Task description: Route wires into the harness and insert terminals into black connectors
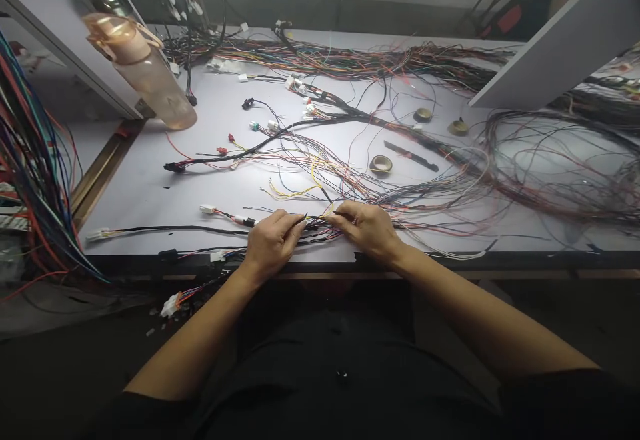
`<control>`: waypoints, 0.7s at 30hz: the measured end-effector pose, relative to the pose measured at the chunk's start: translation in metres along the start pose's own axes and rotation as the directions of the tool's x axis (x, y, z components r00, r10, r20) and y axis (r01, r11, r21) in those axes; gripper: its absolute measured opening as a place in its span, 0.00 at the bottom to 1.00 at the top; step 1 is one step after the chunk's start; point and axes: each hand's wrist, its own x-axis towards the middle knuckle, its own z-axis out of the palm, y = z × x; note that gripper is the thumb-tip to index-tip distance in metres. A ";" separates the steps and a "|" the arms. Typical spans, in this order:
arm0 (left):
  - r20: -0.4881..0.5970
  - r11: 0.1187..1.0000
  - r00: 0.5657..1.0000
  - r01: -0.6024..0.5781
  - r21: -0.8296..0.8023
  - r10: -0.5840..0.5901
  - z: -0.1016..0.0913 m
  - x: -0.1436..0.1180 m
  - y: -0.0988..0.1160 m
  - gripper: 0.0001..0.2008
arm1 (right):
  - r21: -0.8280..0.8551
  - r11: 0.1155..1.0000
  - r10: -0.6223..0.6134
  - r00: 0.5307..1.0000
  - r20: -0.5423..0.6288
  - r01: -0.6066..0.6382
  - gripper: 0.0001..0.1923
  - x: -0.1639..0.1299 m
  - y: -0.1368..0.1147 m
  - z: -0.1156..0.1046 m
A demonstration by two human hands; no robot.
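We note left hand [273, 237] pinching thin black-and-yellow wires [315, 217] | right hand [365, 227] likewise, just apart | round brownish tape roll [381, 169] beyond.

Bare tabletop [217, 112] beside the bottle [155, 87] leaves passage; wires [500, 187] bar the right.

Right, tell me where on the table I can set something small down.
Bare tabletop shows at left, between the bottle and the long black cable, bar a dark scrap. Another patch lies between the bottle and the black plug. Crowded: the back, under the wire bundle, and around the left hand and right hand, pinching wires.
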 end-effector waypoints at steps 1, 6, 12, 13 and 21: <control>-0.005 1.000 1.000 0.000 0.011 0.001 0.000 0.000 0.000 0.12 | -0.047 0.998 -0.049 0.999 -0.008 0.048 0.11 0.004 -0.001 0.003; 0.016 0.994 0.999 -0.037 0.105 0.036 -0.001 0.004 0.000 0.10 | -0.200 0.959 -0.203 0.979 0.011 0.201 0.09 0.013 -0.008 0.009; 0.096 0.929 0.987 -0.153 0.337 0.128 -0.006 0.011 0.008 0.10 | -0.320 0.881 -0.338 0.937 0.091 0.349 0.14 0.018 -0.010 0.012; 0.110 0.921 0.986 -0.158 0.357 0.126 -0.006 0.012 0.010 0.10 | -0.337 0.869 -0.349 0.931 0.107 0.364 0.14 0.019 -0.010 0.012; 0.263 0.905 0.964 -0.140 0.401 0.032 -0.013 0.029 0.014 0.14 | -0.381 0.862 -0.278 0.940 0.198 0.335 0.13 0.025 -0.012 0.012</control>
